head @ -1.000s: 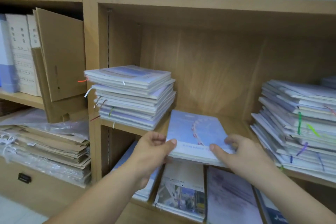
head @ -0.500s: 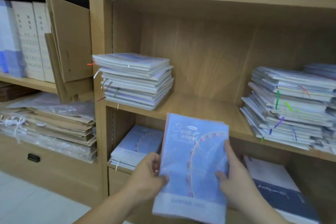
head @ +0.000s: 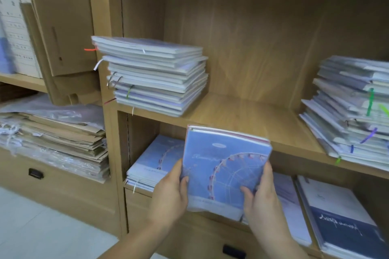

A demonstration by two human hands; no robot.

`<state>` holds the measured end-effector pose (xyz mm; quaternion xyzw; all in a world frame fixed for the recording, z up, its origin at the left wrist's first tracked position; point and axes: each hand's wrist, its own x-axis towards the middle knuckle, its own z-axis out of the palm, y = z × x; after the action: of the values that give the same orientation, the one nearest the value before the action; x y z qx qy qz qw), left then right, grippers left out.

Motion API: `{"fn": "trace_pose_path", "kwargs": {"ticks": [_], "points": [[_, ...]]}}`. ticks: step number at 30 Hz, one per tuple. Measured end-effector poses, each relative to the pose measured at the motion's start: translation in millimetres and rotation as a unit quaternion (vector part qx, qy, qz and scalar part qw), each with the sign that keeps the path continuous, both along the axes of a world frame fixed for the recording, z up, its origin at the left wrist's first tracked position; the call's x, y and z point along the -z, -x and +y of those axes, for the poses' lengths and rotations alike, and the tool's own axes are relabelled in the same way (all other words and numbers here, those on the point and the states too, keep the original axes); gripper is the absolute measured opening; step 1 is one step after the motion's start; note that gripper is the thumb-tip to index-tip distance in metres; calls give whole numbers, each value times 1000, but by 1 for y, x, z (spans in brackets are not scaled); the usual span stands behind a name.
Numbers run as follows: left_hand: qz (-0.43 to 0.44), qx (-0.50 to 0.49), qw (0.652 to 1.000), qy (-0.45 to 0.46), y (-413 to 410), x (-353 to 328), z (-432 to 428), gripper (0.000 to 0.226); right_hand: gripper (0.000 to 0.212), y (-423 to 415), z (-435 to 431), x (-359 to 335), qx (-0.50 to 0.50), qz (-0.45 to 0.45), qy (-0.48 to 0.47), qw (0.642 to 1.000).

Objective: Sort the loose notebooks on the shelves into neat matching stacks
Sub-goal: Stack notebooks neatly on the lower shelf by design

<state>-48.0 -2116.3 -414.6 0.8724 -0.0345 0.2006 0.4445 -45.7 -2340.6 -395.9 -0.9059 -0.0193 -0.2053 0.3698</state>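
Notebooks: small bundle of blue Ferris-wheel notebooks (head: 226, 166) held upright and tilted slightly back, in front of the middle shelf edge (head: 290, 149), at frame centre. Left hand (head: 171, 193) grasps the bundle's left edge, thumb on the cover. Right hand (head: 262, 197) grasps the right edge, fingers curled over the lower right of the cover. Bundle shows more than one book at its top edge; a pink edge sits at the back.

Matching stack (head: 155, 162) with the same Ferris-wheel cover lies on the lower shelf at 9 o'clock of the bundle, just beside the left hand and partly hidden by it. At 11 o'clock, on the middle shelf, a tall stack (head: 153, 75) of pale notebooks with coloured ribbons hanging out. At 2 o'clock a messy slumped stack (head: 353, 115), green and purple ribbons. At 4 o'clock, lower shelf, a navy-and-white notebook (head: 341, 218) lies flat; a pale one (head: 288, 202) lies between it and the right hand, partly covered by the hand. Far left, 9 o'clock: bagged brown envelopes (head: 61, 139), cardboard sheets (head: 61, 21) leaning above.

Versus half a second ago: bundle is lifted higher, now overlapping the middle shelf edge, and the right hand has slid lower on its edge. One second ago it lay flat on the middle shelf.
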Motion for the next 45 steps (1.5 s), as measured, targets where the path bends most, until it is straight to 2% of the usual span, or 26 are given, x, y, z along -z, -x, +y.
{"fn": "trace_pose_path", "kwargs": {"ticks": [5,10,14,19,21,23,26,28,30,33,34,36,40,43,45], "points": [[8,6,1000,-3,-15,24,-9,68,100,-20,-7,27,22,-9,42,999],[10,36,999,20,-29,43,-6,60,102,-27,-7,46,28,5,37,999],[22,26,998,44,-31,49,-5,54,92,-26,-7,48,-4,-3,44,999],[14,27,999,18,-22,34,2,67,99,-19,-8,42,-55,-9,13,998],[4,55,998,13,-16,31,12,70,105,-16,-12,44,-75,20,7,997],[40,94,995,19,-5,32,23,67,104,-10,-14,48,-94,71,11,993],[110,82,989,52,3,41,26,44,94,-8,-12,55,-89,115,12,989],[140,51,982,117,6,36,21,29,83,-11,-10,56,-72,125,13,990],[196,86,959,187,6,28,20,42,69,-18,-10,53,-58,131,4,990],[268,199,926,179,3,20,23,83,47,-36,-15,51,-39,158,-12,987],[265,212,925,170,-1,22,23,88,41,-42,-17,49,-36,167,-22,985],[246,203,931,177,-12,25,19,83,33,-58,-21,51,-34,181,-43,982],[183,123,962,161,-47,43,11,56,48,-84,-20,56,-45,198,-87,975],[166,78,976,118,-71,57,1,46,70,-98,-20,64,-22,220,-102,970],[158,50,982,90,-85,63,-7,46,70,-111,-25,72,2,211,-125,969]]}}
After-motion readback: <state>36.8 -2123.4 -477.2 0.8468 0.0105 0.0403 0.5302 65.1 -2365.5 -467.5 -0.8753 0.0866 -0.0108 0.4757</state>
